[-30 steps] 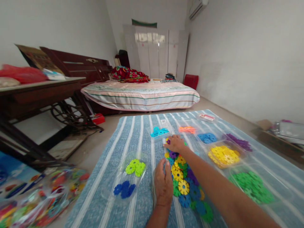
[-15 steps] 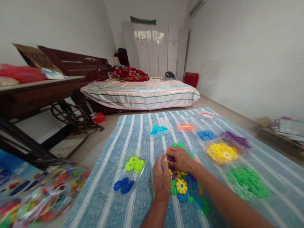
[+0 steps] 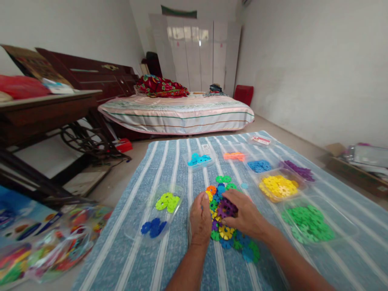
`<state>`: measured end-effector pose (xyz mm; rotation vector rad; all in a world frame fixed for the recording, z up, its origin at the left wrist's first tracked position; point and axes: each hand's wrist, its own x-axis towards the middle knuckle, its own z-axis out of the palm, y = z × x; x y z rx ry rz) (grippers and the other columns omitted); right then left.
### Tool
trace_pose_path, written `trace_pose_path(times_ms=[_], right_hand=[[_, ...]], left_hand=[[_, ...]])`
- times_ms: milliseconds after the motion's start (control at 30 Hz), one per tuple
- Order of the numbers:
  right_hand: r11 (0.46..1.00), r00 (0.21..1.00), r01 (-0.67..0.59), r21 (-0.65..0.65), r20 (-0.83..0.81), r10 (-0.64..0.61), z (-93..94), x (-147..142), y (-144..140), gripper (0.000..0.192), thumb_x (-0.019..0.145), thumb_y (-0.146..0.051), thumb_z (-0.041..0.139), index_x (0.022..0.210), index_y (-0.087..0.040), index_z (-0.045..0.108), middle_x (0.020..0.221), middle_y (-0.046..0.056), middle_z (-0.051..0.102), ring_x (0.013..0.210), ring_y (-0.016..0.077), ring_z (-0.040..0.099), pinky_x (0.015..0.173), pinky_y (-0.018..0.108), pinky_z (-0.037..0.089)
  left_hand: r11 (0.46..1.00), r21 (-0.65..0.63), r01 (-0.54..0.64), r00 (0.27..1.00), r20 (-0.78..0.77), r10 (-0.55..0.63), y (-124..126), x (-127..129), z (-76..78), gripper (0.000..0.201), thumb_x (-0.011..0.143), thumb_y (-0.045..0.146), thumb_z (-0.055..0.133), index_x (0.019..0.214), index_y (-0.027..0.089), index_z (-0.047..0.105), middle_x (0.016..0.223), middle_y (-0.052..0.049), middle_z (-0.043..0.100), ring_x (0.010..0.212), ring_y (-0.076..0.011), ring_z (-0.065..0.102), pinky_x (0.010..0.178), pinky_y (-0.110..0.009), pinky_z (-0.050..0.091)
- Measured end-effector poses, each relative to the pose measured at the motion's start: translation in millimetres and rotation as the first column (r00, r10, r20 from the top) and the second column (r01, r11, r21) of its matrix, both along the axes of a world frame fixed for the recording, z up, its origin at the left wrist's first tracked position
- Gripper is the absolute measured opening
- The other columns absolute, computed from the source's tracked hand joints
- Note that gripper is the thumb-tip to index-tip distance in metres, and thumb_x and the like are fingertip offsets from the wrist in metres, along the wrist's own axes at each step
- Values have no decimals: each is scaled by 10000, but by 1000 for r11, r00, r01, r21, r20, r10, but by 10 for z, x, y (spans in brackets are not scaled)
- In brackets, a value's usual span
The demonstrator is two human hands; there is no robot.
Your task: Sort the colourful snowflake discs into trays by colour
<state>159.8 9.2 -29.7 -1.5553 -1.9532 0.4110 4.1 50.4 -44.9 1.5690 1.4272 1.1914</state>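
A heap of mixed coloured snowflake discs [image 3: 222, 190] lies on the blue striped cloth [image 3: 169, 161]. My left hand [image 3: 200, 220] rests at the heap's left edge, fingers curled down beside the discs. My right hand [image 3: 244, 212] lies on top of the heap, its fingers pinching a purple disc [image 3: 226, 208]. Clear trays around hold sorted discs: lime and dark blue [image 3: 160, 210] at left, cyan [image 3: 198, 159] ahead, orange [image 3: 234, 156], blue [image 3: 258, 165], purple [image 3: 298, 170], yellow [image 3: 277, 186] and green [image 3: 306, 222] at right.
Bags of coloured toys [image 3: 45, 242] lie on the floor at left, below a dark wooden table [image 3: 45, 113]. A bed [image 3: 178, 115] stands beyond the cloth, with a white wardrobe [image 3: 194, 56] behind. A cardboard box [image 3: 351, 169] sits by the right wall.
My right hand has pulled back from the far end of the heap toward me and now sits on its middle. The left hand shifted slightly nearer. The view tilted downward.
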Motion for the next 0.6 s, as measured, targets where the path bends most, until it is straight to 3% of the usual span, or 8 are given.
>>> trace_pose_path(times_ms=[167, 400, 500, 600], right_hand=[[996, 996, 80, -43, 51, -78, 16, 9, -73, 593, 605, -361, 717, 1147, -160, 588, 1274, 133, 507, 1220, 295, 408, 1035, 455, 313], [994, 993, 111, 14, 32, -112, 93, -45, -181, 531, 651, -362, 685, 1145, -208, 567, 1217, 98, 558, 1146, 271, 478, 999, 425, 362], [988, 988, 155, 15, 24, -155, 152, 98, -215, 521, 692, -365, 643, 1183, -231, 532, 1180, 77, 591, 1096, 254, 520, 955, 411, 398], [960, 959, 270, 81, 69, -275, 274, 450, -171, 538, 734, -404, 592, 1222, -199, 499, 1182, 98, 592, 1097, 254, 528, 946, 404, 400]], left_hand=[[1000, -19, -3, 1000, -31, 3, 11, 1, -6, 390, 876, 429, 346, 1043, 186, 602, 1060, -66, 655, 969, -197, 593, 885, -331, 446], [1000, -16, 11, 999, -45, -12, 22, -11, 26, 398, 862, 460, 370, 1044, 193, 602, 1055, -61, 655, 975, -204, 595, 885, -335, 446], [1000, -21, 8, 999, -51, -9, 18, -10, 43, 381, 857, 455, 379, 1020, 201, 611, 998, -46, 669, 928, -198, 607, 854, -324, 458], [1000, -27, -6, 998, -62, 4, 18, -11, 32, 378, 850, 453, 392, 1024, 204, 617, 999, -40, 672, 917, -196, 608, 842, -317, 460]])
